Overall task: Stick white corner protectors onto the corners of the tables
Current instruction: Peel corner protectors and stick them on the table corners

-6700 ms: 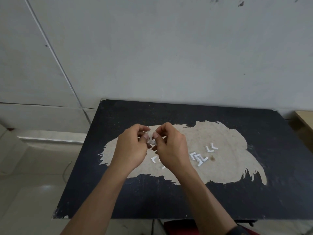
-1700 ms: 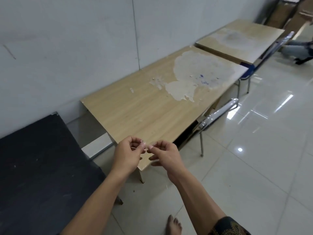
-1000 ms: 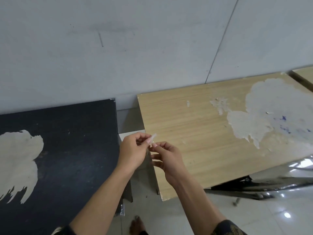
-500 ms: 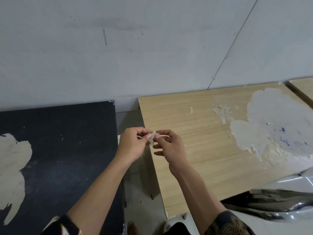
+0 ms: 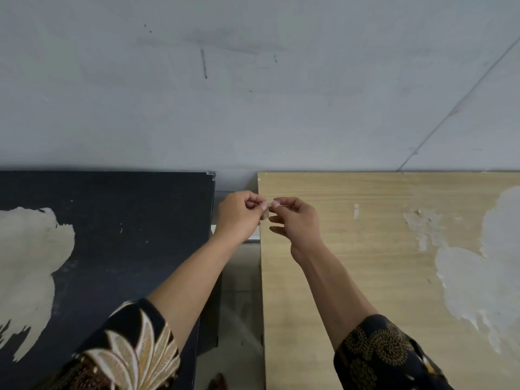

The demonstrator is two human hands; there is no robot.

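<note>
Left hand (image 5: 239,216) and right hand (image 5: 297,220) pinch one small protector (image 5: 266,213) between their fingers (image 5: 278,204), over the wooden table's (image 5: 351,277) left edge.

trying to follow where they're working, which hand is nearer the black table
Left. The left hand is over the gap beside the edge of the black table; the right hand is farther, over the left edge of the wooden table. Both pinch one corner protector.

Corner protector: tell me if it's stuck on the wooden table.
No; left hand and right hand hold the corner protector pinched between them.
</note>
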